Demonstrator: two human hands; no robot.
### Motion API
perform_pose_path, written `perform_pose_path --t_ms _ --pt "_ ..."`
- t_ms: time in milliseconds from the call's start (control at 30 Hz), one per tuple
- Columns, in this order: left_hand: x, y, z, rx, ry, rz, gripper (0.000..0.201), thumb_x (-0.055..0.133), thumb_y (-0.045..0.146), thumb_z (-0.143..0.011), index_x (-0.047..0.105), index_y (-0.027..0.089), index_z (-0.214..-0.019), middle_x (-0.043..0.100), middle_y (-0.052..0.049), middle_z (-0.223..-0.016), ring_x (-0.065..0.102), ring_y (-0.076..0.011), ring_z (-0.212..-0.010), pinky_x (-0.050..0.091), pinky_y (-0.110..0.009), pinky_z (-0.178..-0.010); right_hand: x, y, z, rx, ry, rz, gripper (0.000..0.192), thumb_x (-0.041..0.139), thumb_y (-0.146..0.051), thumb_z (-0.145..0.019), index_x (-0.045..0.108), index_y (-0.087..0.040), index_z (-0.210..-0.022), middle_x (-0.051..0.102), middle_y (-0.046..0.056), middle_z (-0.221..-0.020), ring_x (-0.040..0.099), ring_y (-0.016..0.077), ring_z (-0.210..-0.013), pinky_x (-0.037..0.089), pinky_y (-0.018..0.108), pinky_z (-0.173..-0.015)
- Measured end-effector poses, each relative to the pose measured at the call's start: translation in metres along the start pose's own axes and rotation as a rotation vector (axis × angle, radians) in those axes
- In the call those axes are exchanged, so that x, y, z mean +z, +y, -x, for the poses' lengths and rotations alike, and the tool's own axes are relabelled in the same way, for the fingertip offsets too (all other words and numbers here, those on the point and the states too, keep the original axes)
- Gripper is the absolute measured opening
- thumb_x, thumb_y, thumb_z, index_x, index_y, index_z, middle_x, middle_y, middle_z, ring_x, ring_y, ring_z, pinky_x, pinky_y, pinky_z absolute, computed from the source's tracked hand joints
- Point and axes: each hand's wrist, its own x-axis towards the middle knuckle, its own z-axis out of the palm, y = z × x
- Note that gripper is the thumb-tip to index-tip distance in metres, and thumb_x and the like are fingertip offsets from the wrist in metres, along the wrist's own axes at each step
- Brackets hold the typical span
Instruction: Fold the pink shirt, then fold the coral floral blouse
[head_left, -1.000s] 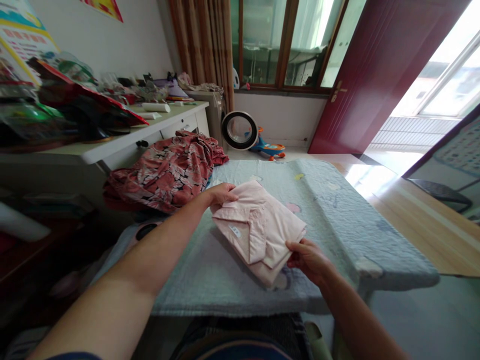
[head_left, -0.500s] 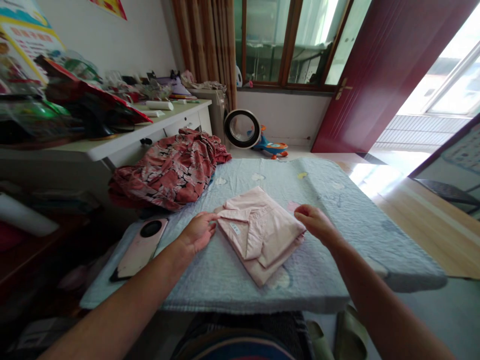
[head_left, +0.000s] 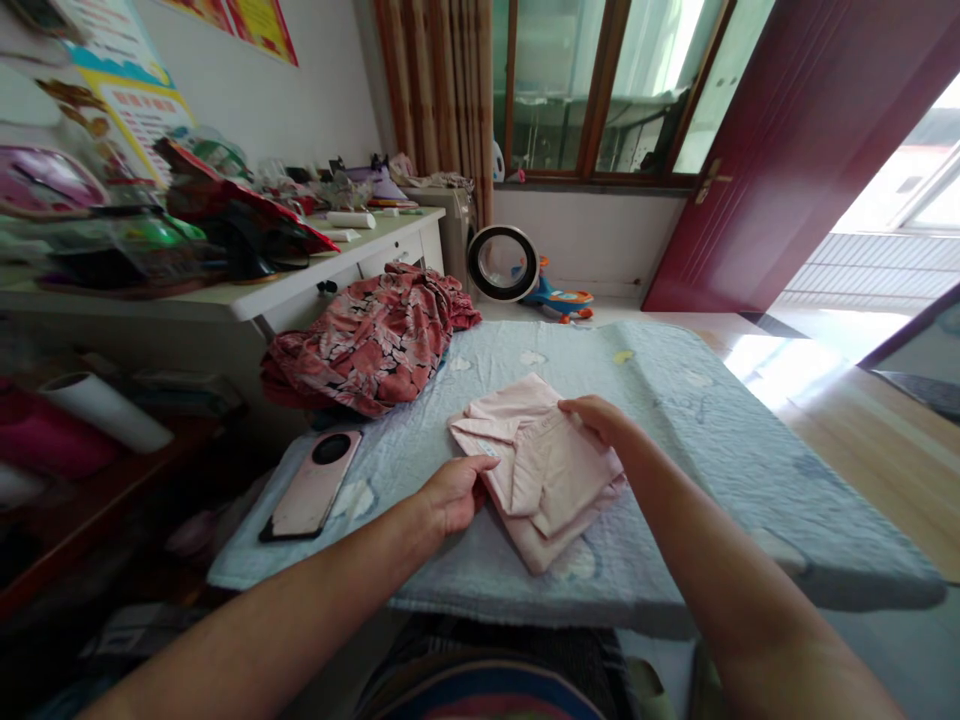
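A folded light-pink shirt [head_left: 568,487] lies flat on the pale-blue quilted cover, its collar and a small label toward the left. My left hand [head_left: 459,492] is at the shirt's left edge, thumb on top beside the label and fingers tucked beneath the edge. On the far right edge, my right hand [head_left: 596,415] is closed on the cloth, its fingertips partly hidden. A pink phone-shaped object [head_left: 313,492] with a round black part lies to the left on the cover.
A crumpled red floral cloth [head_left: 375,340] is heaped at the cover's back left. Beside it stands a white desk [head_left: 409,240] crowded with items. The blue cover [head_left: 697,460] spreads over the low surface. Behind are a blue-orange ride-on toy [head_left: 562,298] and a red door [head_left: 742,170].
My left hand has moved right along the shirt's left edge to the label. My right hand has shifted left onto the shirt's far edge. The view has turned slightly left.
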Motion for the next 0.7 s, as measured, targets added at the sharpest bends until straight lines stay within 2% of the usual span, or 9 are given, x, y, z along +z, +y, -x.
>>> perform_pose_path --t_ms 100,167,267,333,400,500,567,633,700 --pt "0.001 -0.006 -0.002 0.026 -0.077 -0.048 0.029 0.061 0.005 -0.077 0.065 0.016 -0.104 0.074 -0.006 -0.088 0.069 -0.0177 -0.071 0.057 -0.029 -0.069 -0.008 0.002 0.007 0.149 -0.096 -0.199 0.026 0.072 -0.039 -0.076 0.065 -0.018 -0.089 0.069 0.006 -0.067 0.066 0.0223 -0.062 0.052 0.030 -0.055" --pt "0.001 -0.007 -0.003 0.080 -0.114 -0.086 0.037 0.062 0.003 -0.074 0.064 0.017 -0.108 0.074 -0.007 -0.091 0.070 -0.0195 -0.073 0.057 -0.032 -0.069 -0.016 0.007 0.015 0.141 -0.125 -0.307 0.021 0.071 -0.031 -0.074 0.063 -0.018 -0.088 0.070 0.006 -0.072 0.066 0.0209 -0.063 0.054 0.030 -0.056" --pt "0.000 0.005 -0.010 0.230 -0.146 -0.174 0.038 0.062 0.003 -0.071 0.064 0.015 -0.107 0.074 -0.008 -0.091 0.070 -0.0185 -0.074 0.057 -0.029 -0.068 -0.026 0.020 0.033 0.094 -0.112 -0.437 0.017 0.069 -0.025 -0.072 0.061 -0.018 -0.085 0.069 0.005 -0.074 0.065 0.0175 -0.064 0.055 0.027 -0.057" --pt "0.002 0.023 -0.019 0.323 -0.181 -0.275 0.035 0.063 0.005 -0.070 0.065 0.013 -0.104 0.074 -0.008 -0.088 0.068 -0.0165 -0.071 0.054 -0.024 -0.064 -0.029 0.031 0.050 0.056 -0.089 -0.529 0.022 0.070 -0.023 -0.071 0.059 -0.020 -0.090 0.068 0.003 -0.076 0.064 0.0149 -0.063 0.054 0.024 -0.056" --pt "0.007 0.047 -0.032 0.363 -0.217 -0.426 0.035 0.063 0.006 -0.069 0.065 0.013 -0.104 0.073 -0.006 -0.083 0.066 -0.0142 -0.065 0.051 -0.021 -0.059 -0.026 0.041 0.070 0.005 -0.131 -0.620 0.034 0.070 -0.022 -0.070 0.056 -0.023 -0.101 0.067 0.000 -0.083 0.064 0.0127 -0.063 0.054 0.022 -0.054" --pt "0.017 0.087 -0.055 0.410 -0.268 -0.743 0.041 0.064 0.009 -0.067 0.066 0.015 -0.107 0.071 -0.001 -0.077 0.061 -0.0130 -0.060 0.045 -0.019 -0.053 -0.011 0.050 0.102 -0.006 -0.208 -0.729 0.044 0.072 -0.026 -0.072 0.050 -0.024 -0.110 0.066 -0.002 -0.086 0.063 0.0119 -0.058 0.054 0.024 -0.050" --pt "0.023 0.109 -0.072 0.439 -0.305 -0.986 0.041 0.063 0.009 -0.064 0.068 0.015 -0.104 0.070 0.000 -0.075 0.060 -0.0134 -0.059 0.043 -0.019 -0.051 0.002 0.053 0.121 0.016 -0.205 -0.777 0.046 0.073 -0.028 -0.073 0.048 -0.023 -0.111 0.066 -0.001 -0.083 0.066 0.0129 -0.060 0.054 0.024 -0.051" --pt "0.027 0.124 -0.087 0.487 -0.348 -1.208 0.039 0.062 0.010 -0.064 0.071 0.016 -0.102 0.072 -0.001 -0.079 0.061 -0.0149 -0.063 0.043 -0.021 -0.055 0.014 0.056 0.135 0.039 -0.220 -0.771 0.052 0.072 -0.031 -0.074 0.045 -0.023 -0.117 0.069 0.003 -0.090 0.070 0.0165 -0.068 0.055 0.025 -0.052" --pt "0.028 0.131 -0.098 0.574 -0.306 -1.419 0.039 0.063 0.010 -0.064 0.073 0.018 -0.101 0.074 -0.002 -0.083 0.064 -0.0173 -0.069 0.045 -0.022 -0.060 0.021 0.061 0.143 0.057 -0.268 -0.699 0.054 0.069 -0.034 -0.076 0.043 -0.022 -0.122 0.070 0.004 -0.091 0.071 0.0179 -0.071 0.054 0.025 -0.053"
